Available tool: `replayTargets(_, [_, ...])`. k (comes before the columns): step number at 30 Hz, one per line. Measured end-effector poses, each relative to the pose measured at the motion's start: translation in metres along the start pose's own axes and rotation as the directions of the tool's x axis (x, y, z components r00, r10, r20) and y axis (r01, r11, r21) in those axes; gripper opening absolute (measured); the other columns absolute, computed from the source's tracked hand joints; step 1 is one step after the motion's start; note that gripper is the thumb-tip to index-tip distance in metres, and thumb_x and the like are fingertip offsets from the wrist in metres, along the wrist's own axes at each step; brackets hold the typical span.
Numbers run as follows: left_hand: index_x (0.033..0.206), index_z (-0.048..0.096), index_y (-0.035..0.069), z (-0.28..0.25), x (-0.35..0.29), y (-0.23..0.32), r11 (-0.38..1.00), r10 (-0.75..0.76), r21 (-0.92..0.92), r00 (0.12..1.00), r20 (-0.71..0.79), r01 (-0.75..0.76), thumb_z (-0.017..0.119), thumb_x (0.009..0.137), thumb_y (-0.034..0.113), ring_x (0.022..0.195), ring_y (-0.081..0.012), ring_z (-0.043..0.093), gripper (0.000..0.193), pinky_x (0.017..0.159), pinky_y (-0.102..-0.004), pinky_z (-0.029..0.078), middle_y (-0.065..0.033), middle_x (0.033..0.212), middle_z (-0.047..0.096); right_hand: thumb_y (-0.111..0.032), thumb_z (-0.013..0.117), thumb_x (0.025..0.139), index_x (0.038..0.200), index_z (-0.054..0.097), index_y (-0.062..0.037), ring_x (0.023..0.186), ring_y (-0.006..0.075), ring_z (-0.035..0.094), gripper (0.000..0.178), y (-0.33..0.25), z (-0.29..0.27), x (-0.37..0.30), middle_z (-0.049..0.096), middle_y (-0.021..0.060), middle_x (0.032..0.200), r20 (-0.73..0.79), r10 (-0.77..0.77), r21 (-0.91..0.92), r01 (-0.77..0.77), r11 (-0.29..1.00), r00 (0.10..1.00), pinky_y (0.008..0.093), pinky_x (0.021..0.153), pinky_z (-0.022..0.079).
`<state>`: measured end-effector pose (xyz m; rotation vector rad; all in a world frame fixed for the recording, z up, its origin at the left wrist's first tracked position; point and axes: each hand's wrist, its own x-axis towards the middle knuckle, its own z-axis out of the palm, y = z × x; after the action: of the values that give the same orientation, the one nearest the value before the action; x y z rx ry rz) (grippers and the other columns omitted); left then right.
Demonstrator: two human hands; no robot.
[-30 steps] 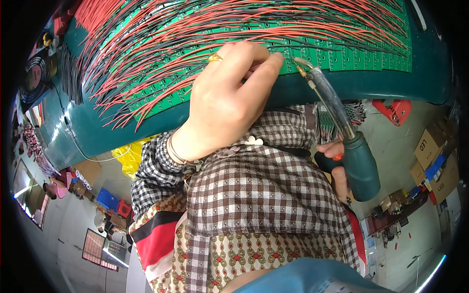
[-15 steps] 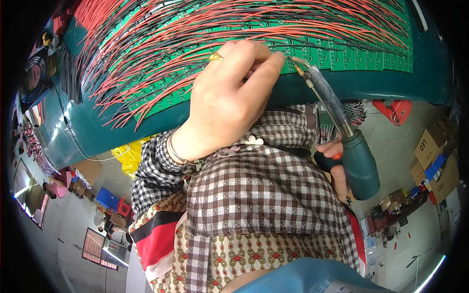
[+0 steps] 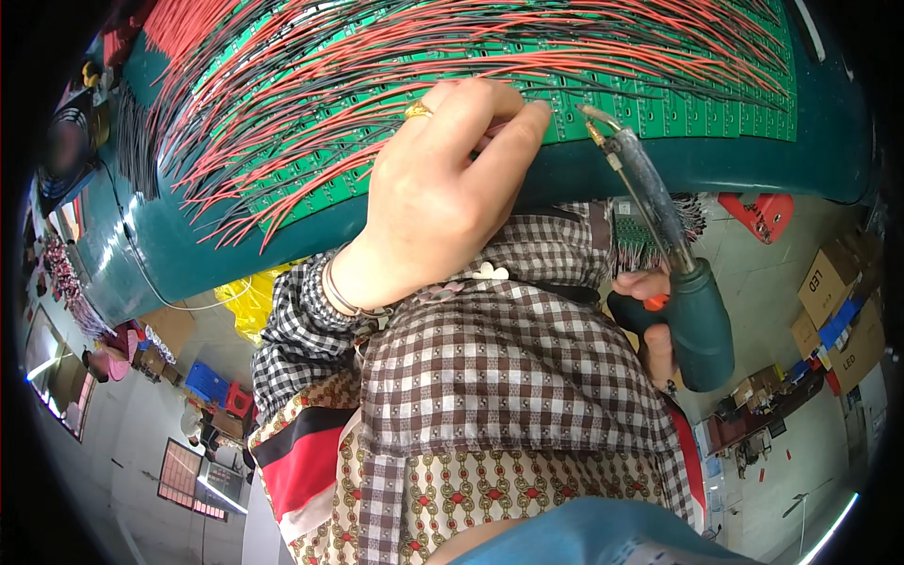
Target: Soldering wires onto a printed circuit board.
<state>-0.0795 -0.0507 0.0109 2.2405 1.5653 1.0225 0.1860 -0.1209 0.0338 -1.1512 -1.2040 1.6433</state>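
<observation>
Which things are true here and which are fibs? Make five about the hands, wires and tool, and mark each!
1. The right hand holds the soldering iron. True.
2. Red and black wires lie over green boards. True.
3. The left hand wears a gold ring. True.
4. The soldering iron touches the left hand. False: a gap shows between them.
5. The boards under the wires lie on the floor. False: they lie on the teal table.

Site is an electronics workshop: boards (image 3: 753, 122) and wires (image 3: 527, 61) at top, soldering gun (image 3: 702, 330) right of centre, cartons (image 3: 833, 268) far right.
</observation>
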Motion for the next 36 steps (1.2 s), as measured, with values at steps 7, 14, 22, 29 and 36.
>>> replayTargets(7, [0.098,0.069,0.001,0.003,0.001,-0.005,1.000,-0.003,-0.014,1.000,0.004,0.003,0.069,0.064,-0.009,0.073,-0.0219,0.060,0.035,0.061,-0.0309,0.050,-0.0080,0.087,0.061,-0.020,0.068,0.090,0.119,0.050,0.0056,0.108,0.0293,0.061,0.043,0.004,0.000,0.002,0.061,0.0166,0.108,0.007,-0.044,0.068,0.044,0.997,0.999,0.0414,0.093,0.051])
replayTargets(14, [0.099,0.069,0.002,0.010,-0.001,-0.004,1.000,-0.014,-0.016,1.000,0.006,0.015,0.069,0.065,-0.007,0.074,-0.0219,0.060,0.035,0.061,-0.0318,0.050,-0.0072,0.088,0.060,-0.043,0.053,0.095,0.133,0.036,0.0100,0.096,0.0275,0.060,0.067,0.011,-0.004,0.022,0.057,0.0138,0.099,-0.084,-0.159,0.061,0.164,0.985,0.984,0.0389,0.077,0.058])
replayTargets(22, [0.105,0.068,0.007,-0.005,-0.019,-0.008,0.992,-0.113,0.045,0.992,-0.049,0.115,0.066,0.070,-0.003,0.074,-0.0195,0.059,0.037,0.060,-0.0298,0.049,-0.0037,0.090,0.060,-0.052,0.050,0.095,0.134,0.039,0.0060,0.089,0.0252,0.060,0.071,-0.001,-0.034,0.064,0.058,0.0098,0.094,-0.267,-0.151,0.274,0.225,0.935,0.952,0.0378,0.072,0.059])
replayTargets(29, [0.096,0.072,0.007,-0.110,-0.057,-0.046,0.896,-0.361,0.135,0.870,-0.337,0.424,0.069,0.077,-0.005,0.087,-0.0226,0.066,0.023,0.077,-0.0317,0.052,-0.0083,0.095,0.069,-0.049,0.050,0.096,0.132,0.043,0.0035,0.087,0.0215,0.058,0.064,-0.025,-0.053,0.095,0.058,0.0074,0.091,-0.347,-0.252,0.149,0.318,0.936,0.903,0.0316,0.068,0.056])
replayTargets(36, [0.103,0.069,0.002,-0.147,-0.013,-0.103,0.880,-0.397,0.129,0.856,-0.331,0.458,0.065,0.082,-0.001,0.088,-0.0239,0.065,0.022,0.073,-0.0301,0.052,-0.0111,0.097,0.067,-0.042,0.048,0.099,0.130,0.046,0.0010,0.084,0.0180,0.059,0.053,-0.041,-0.062,0.111,0.059,0.0058,0.089,-0.434,-0.310,0.070,0.375,0.925,0.846,0.0296,0.064,0.055])
